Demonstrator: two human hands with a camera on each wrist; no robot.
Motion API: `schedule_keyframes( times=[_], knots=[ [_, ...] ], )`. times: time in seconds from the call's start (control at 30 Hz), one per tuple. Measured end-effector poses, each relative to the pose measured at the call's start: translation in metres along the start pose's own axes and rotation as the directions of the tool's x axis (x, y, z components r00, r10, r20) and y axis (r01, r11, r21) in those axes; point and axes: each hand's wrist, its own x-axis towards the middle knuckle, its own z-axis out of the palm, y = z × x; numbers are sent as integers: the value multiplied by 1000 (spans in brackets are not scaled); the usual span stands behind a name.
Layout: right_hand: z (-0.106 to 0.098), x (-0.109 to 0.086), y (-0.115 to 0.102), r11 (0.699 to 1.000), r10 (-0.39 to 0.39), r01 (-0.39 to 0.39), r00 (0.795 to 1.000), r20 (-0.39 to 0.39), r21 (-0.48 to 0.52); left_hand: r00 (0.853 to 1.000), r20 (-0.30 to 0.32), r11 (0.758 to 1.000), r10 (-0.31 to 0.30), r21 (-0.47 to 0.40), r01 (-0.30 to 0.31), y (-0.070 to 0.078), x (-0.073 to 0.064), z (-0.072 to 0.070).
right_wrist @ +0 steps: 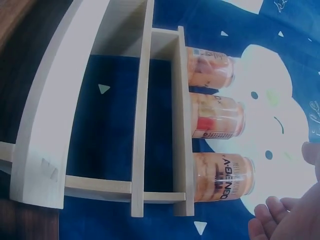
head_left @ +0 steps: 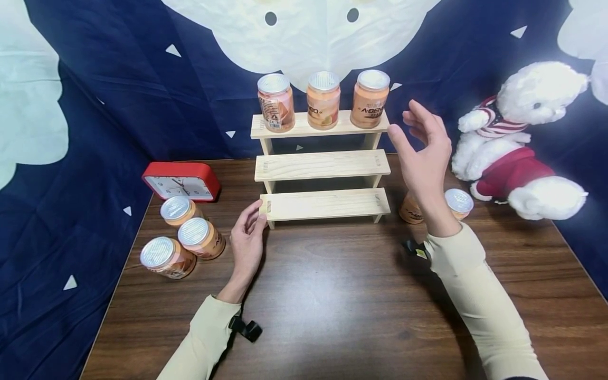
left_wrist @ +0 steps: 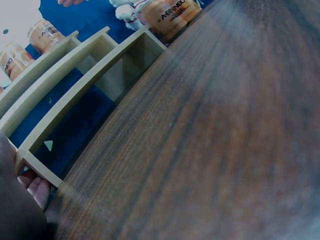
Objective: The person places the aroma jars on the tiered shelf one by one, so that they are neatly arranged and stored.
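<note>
A light wooden three-step display shelf [head_left: 328,205] stands on the table. My left hand [head_left: 247,240] grips the left end of its lowest step; in the left wrist view the fingertips [left_wrist: 39,190] show around the end leg. On the top step three jars stand in a row: a left jar [head_left: 276,108], a middle jar [head_left: 323,103] and a right jar [head_left: 370,100], orange with silvery lids. Just right of the right jar, my right hand [head_left: 425,153] is raised, fingers loosely bent, holding nothing. The right wrist view shows this hand [right_wrist: 290,215] apart from that jar [right_wrist: 224,176].
Three similar jars [head_left: 201,238] are grouped at the left before a red alarm clock [head_left: 182,180]. Two more, one a partly hidden jar [head_left: 410,210], stand behind my right forearm. White plush toys [head_left: 513,137] sit at the right against a dark blue cloth [head_left: 119,105].
</note>
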Motion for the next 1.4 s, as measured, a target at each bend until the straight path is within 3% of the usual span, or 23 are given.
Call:
schedule_keyframes(
  times=[0.23, 0.4, 0.73, 0.97, 1.23, 1.4],
  knots=[
    [-8, -11, 0, 998, -60, 60, 998, 24, 8, 1000, 13, 1000, -8, 17, 7, 2, 0, -1],
    [-11, -18, -1, 999, -48, 48, 999, 15, 20, 1000, 3, 999, -20, 26, 20, 1, 0, 0],
    [-22, -32, 1, 996, -31, 33, 999, -18, 84, 1000, 0, 1000, 20, -16, -20, -2, 0, -1],
    [-35, -40, 0, 991, 2, 0, 1000, -14, 131, 1000, 19, 1000, 9, 9, -10, -1, 0, -2],
    [-52, -47, 4, 997, -9, 10, 1000, -19, 70, 1000, 10, 1000, 21, -15, -21, -12, 4, -4],
    [-62, -52, 8, 998, -35, 37, 999, -30, 59, 999, 21, 1000, 27, -9, -27, -10, 3, -4]
  ],
)
